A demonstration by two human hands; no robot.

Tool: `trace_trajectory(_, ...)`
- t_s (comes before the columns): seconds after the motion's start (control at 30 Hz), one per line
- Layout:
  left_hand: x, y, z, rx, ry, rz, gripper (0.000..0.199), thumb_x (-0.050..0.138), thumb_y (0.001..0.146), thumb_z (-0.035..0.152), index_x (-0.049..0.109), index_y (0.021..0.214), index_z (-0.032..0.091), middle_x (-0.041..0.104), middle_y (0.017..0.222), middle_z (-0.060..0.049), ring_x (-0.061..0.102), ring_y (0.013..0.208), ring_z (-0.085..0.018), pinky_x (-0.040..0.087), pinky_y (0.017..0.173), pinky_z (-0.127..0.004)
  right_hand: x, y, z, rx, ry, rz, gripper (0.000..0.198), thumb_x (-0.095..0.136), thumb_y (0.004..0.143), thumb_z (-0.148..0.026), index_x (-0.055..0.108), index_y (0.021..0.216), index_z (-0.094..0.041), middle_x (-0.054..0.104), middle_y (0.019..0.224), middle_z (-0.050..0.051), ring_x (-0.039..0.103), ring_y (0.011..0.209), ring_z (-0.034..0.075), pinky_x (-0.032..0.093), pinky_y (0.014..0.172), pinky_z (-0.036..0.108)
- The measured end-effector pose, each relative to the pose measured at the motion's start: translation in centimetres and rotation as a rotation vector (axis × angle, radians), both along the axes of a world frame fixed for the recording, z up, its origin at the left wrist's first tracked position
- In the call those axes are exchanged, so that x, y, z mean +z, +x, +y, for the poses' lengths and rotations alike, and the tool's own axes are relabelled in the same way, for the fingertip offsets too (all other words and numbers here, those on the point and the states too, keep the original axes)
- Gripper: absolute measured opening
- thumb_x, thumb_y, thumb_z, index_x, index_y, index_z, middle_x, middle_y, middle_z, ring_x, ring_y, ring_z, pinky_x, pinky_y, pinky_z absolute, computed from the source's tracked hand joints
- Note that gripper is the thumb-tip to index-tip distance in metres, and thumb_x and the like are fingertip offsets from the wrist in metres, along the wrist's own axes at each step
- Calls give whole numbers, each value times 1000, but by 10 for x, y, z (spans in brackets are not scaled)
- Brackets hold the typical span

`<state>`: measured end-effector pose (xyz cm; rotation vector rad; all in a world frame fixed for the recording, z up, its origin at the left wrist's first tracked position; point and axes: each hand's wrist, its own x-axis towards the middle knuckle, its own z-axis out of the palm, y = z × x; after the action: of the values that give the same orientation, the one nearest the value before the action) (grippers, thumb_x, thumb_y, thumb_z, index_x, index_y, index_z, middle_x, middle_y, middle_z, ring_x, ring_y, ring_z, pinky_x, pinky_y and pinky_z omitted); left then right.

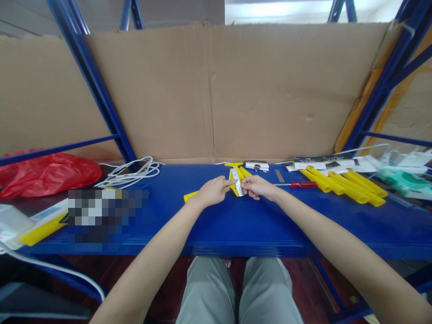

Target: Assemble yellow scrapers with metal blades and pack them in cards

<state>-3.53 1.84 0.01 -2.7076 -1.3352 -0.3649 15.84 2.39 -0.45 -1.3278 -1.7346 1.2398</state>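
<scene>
Near the middle of the blue shelf, my left hand (214, 191) is closed around a yellow-handled scraper (191, 196). The handle's end sticks out behind the hand, and the rest is hidden by it. Its index finger lies straight across a silver-white flat strip (237, 182). The strip lies slantwise over yellow parts between both hands. My right hand (256, 186) pinches the strip's right edge between thumb and fingers. Just beyond the hands is a yellow T-shaped piece (234, 164). Whether the strip is fixed to the yellow parts I cannot tell.
A red-handled screwdriver (303, 185) lies to the right, beside several yellow tubes (347, 186). A small white box (256, 165) and a thin grey blade (279, 176) lie behind. At left are a coiled white cable (135, 173) and a red bag (50, 173). Cardboard (270, 90) stands behind.
</scene>
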Motion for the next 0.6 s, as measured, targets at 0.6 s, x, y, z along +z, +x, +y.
trace_trajectory(0.6,3,12,-13,-130,-2,82,46,37,93,23,43,138,32,55,91,-4,58,87,-17,44,75,-26,-5,0,8,-133,61,199,23,59,83,-24,55,62,-16,47,44,-4,39,38,5,28,36,18)
